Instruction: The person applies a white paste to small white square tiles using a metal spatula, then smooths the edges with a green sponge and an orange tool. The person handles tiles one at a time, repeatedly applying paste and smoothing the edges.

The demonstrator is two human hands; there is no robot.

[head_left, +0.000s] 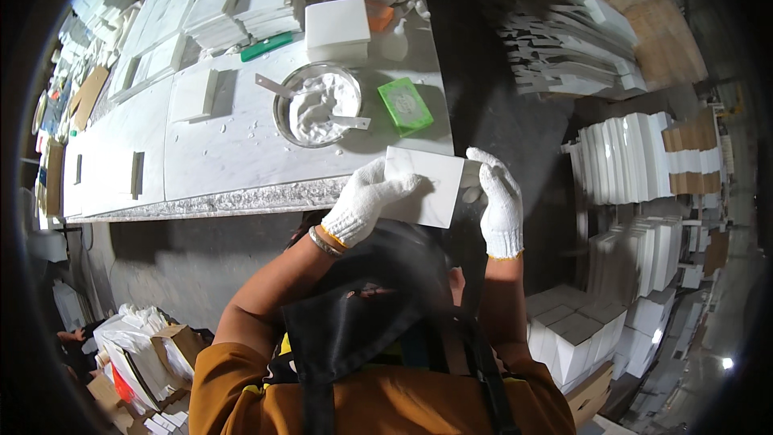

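The pale rectangular slab (439,181) with faint grey veining is sitting in the person's grasp, just in front of the near right corner of the table (233,145). The left hand (374,197), in a white knit glove, is clamping its left part, the thumb lying across the upper face; the fingers beneath are hiding behind the slab. The right hand (498,201), gloved alike, is standing just beside the right edge, its fingers slightly curled and not wrapping round anything visible; whether they are touching that edge, one cannot tell. Judging by its flat, tile-like look, the slab is probably behaving as a stiff, moderately heavy piece, not bending at all but risking chips at its corners and cracks if dropped. Its face is looking smooth, so it may be slipping a little against knit fabric, more so if any white paste (322,109) from the bowl (357,105) farther left is getting on the gloves. The short left and right edges are offering the best hold, thumbs resting lightly above and fingers supporting underneath, while the sharp corners are making poor gripping points.
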